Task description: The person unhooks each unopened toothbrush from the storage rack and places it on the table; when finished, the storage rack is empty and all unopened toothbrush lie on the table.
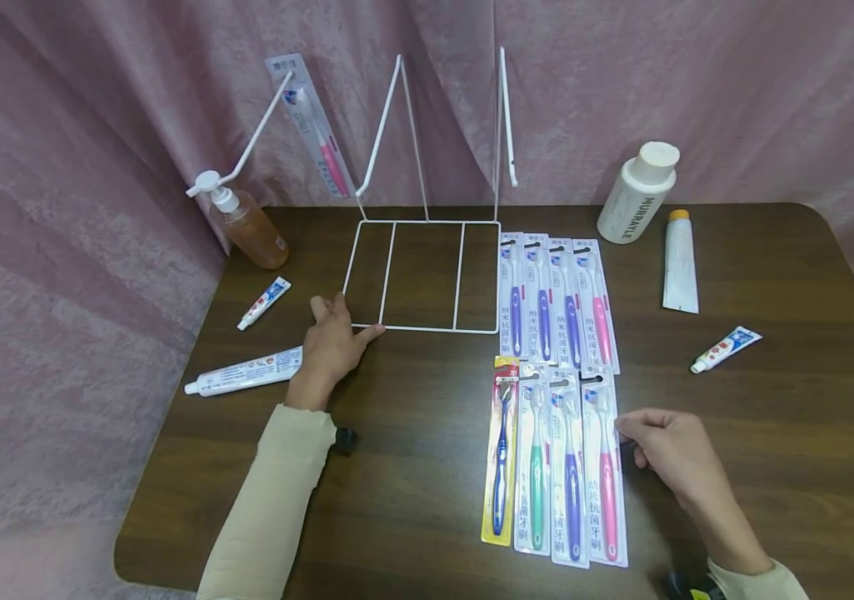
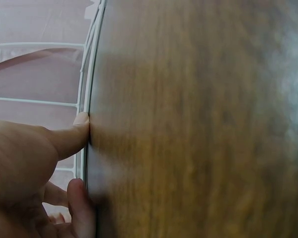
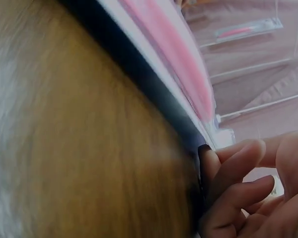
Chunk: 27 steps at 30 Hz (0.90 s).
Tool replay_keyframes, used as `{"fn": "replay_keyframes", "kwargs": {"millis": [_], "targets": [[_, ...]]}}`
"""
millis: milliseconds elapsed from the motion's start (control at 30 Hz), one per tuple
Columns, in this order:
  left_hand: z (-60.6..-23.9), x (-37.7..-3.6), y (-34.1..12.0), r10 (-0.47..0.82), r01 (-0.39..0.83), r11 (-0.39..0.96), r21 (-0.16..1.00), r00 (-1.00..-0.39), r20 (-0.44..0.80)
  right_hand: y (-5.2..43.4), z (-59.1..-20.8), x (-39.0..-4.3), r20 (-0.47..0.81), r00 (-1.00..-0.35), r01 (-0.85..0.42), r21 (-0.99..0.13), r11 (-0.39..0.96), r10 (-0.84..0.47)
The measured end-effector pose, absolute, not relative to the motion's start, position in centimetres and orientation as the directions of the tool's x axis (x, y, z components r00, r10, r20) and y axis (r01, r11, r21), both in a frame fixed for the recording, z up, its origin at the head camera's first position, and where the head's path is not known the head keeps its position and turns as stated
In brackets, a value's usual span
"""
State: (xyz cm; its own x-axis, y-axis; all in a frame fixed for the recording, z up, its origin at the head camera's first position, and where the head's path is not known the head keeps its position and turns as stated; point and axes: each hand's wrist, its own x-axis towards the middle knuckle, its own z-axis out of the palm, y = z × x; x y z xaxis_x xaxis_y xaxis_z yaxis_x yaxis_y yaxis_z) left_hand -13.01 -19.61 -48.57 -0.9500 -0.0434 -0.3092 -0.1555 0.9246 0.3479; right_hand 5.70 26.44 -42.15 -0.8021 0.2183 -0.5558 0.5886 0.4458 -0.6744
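Note:
My left hand (image 1: 329, 346) rests at the near left corner of a white wire rack (image 1: 427, 331), its thumb pressing on the front bar in the left wrist view. With thumb and fingertips, my right hand (image 1: 670, 446) pinches the right edge of a packaged pink toothbrush (image 1: 608, 500), the rightmost in the near row. In the right wrist view that package's edge stands over a dark shadow on the wood. Beside it lie packaged toothbrushes in blue (image 1: 571, 500), green (image 1: 536, 492) and a yellow-backed dark blue (image 1: 501, 467). Another pink packaged toothbrush (image 1: 314, 125) hangs on the rack's left arm.
A farther row of purple and pink packaged toothbrushes (image 1: 544, 308) adjoins the rack. Left are a pump bottle (image 1: 252, 233), a small toothpaste tube (image 1: 265, 303) and a large one (image 1: 247, 375). Right stand a white bottle (image 1: 636, 196), an orange-capped tube (image 1: 681, 267) and a small tube (image 1: 726, 349).

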Motion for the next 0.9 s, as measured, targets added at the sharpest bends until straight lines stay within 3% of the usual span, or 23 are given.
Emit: {"fn": "replay_keyframes", "kwargs": {"millis": [200,900], "targets": [[-48.66,-12.99,-19.69,-0.041,-0.148,0.930,0.337,-0.951,-0.306,26.37,-42.19,6.03,-0.537,-0.806,0.578,-0.626,0.524,0.247],[-48.78,-13.11,-19.55,-0.052,-0.163,0.925,0.344,-0.949,-0.310,26.03,-41.85,6.17,-0.521,-0.816,0.550,-0.569,0.611,0.249]]}}
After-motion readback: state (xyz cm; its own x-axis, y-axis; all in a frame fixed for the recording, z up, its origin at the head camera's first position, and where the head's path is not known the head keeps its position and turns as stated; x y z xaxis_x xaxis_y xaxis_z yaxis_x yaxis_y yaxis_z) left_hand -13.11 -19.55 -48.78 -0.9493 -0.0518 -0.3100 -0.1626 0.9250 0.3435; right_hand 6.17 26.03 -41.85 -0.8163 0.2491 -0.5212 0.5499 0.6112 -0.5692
